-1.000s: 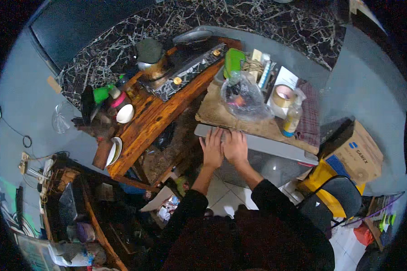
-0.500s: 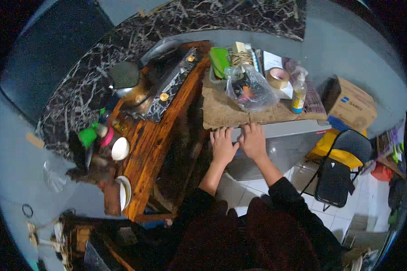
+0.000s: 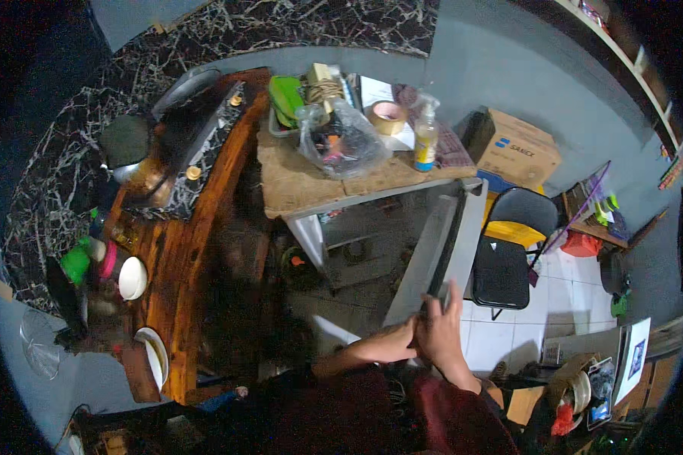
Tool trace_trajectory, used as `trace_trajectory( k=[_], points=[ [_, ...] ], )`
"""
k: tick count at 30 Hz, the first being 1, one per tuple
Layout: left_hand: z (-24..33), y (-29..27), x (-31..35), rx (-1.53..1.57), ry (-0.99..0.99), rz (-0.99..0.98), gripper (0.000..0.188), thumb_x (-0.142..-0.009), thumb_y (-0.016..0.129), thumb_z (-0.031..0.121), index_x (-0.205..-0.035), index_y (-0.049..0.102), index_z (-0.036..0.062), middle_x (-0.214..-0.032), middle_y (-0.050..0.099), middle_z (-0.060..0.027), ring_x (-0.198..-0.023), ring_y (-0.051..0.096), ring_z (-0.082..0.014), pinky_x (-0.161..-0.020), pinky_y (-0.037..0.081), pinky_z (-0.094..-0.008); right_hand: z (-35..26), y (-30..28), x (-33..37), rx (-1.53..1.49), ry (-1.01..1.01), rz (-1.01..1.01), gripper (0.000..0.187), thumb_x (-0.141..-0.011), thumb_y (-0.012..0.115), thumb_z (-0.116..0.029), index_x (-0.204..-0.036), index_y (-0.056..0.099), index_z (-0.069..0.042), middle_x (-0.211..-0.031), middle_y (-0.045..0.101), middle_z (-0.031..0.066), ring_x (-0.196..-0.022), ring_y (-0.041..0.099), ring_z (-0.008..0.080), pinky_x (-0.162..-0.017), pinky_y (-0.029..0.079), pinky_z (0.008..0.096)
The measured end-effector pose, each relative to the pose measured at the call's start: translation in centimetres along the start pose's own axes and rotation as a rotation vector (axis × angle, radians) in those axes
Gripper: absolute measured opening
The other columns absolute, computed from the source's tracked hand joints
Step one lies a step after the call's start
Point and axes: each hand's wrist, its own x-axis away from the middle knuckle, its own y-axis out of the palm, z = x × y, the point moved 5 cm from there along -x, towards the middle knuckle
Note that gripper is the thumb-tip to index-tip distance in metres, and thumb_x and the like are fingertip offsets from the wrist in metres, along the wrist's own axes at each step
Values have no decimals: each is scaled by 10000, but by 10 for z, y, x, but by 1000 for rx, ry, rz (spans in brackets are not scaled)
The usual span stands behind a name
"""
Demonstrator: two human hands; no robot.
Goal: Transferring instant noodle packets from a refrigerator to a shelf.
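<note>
A grey door (image 3: 463, 239) stands swung out on the right side of the cloth-topped cabinet (image 3: 315, 205), showing its dark inside. At the door's near end is my right hand (image 3: 442, 337), its fingers bent round the edge, one or two pointing up along it. My left hand (image 3: 387, 345) reaches across from the left and meets the right hand at the same end; its fingers are mostly hidden behind the right hand. Inside the cabinet, dim shapes and a small orange thing (image 3: 297, 262) show, too dark to name.
On the cabinet top are a clear plastic bag (image 3: 345, 144), a tape roll (image 3: 388, 117), a spray bottle (image 3: 426, 140) and a green case (image 3: 285, 98). A wooden counter (image 3: 197, 258) with a stove runs along the left. A black folding chair (image 3: 501, 273) stands right, beside a cardboard box (image 3: 516, 148).
The grey door has swung outward to the right, baring the cabinet's inside. Both hands have left the top front edge and come nearer and lower. The view has turned right.
</note>
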Motion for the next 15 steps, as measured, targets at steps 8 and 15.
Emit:
trace_trajectory(
  k=[8, 15],
  points=[
    [63, 82, -73, -88, 340, -40, 724, -747, 523, 116, -1333, 104, 53, -976, 539, -262, -863, 552, -374, -695, 443, -426, 118, -52, 56, 412, 525, -10, 533, -761, 555, -269, -1252, 360, -193, -1336, 214, 237, -1211, 264, 381, -921, 285, 511],
    [39, 56, -89, -99, 395, 186, 569, -767, 561, 218, -1260, 297, 111, -1118, 449, -168, -916, 531, -297, -752, 450, -381, 169, -76, 55, 936, 479, 58, 830, -633, 628, -278, -1336, 216, -123, -1356, 209, 204, -1234, 241, 369, -957, 253, 503]
  ],
)
